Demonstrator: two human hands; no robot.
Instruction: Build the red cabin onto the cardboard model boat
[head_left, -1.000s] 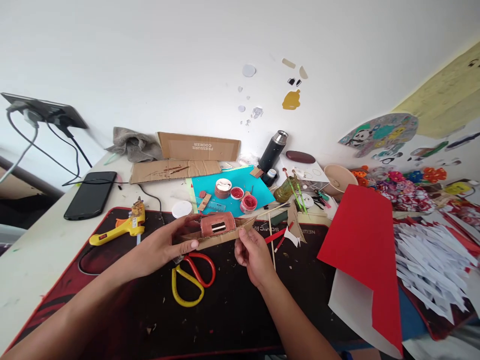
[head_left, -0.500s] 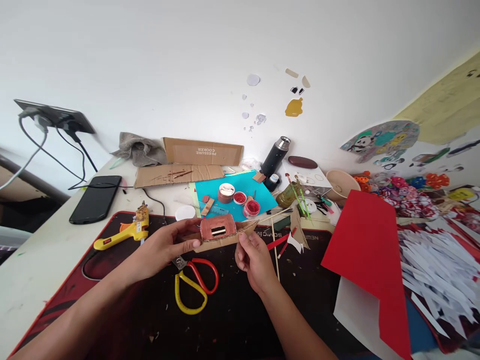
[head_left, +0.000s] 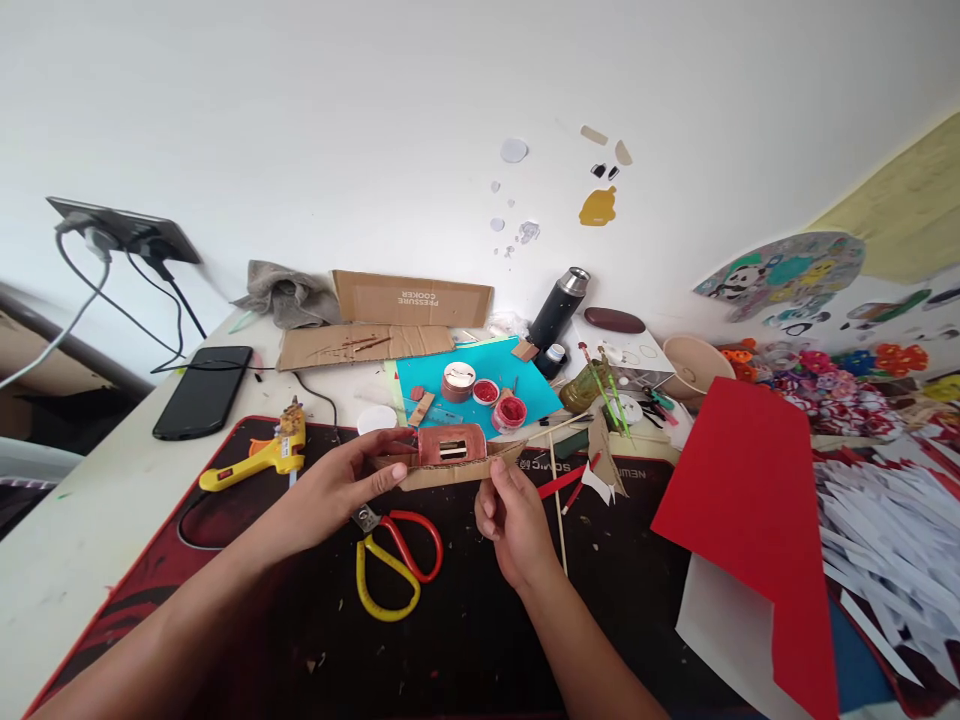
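Observation:
Between both hands is a small cardboard boat-like model [head_left: 442, 478], held above the dark mat. Its brown-painted box part [head_left: 427, 445] has a rectangular opening with pale strips across it. My left hand [head_left: 371, 475] grips the left end, thumb on the near side and fingers behind. My right hand [head_left: 514, 505] pinches the pointed right end between thumb and curled fingers. Scissors [head_left: 397, 565] with one red and one yellow handle lie just below the model, their blades partly hidden by my left hand.
A yellow hot glue gun [head_left: 259, 462] lies at left, near a black phone [head_left: 202, 392]. Paint pots [head_left: 510, 412] stand on blue paper [head_left: 420, 372] behind the model. A black flask [head_left: 559, 308] leans farther back. Folded red card [head_left: 742, 500] and white paper strips [head_left: 885, 560] lie right.
The whole view has shifted slightly, moving the scene a little to the right. The model has tilted so its painted side looks flatter. Both hands keep their hold.

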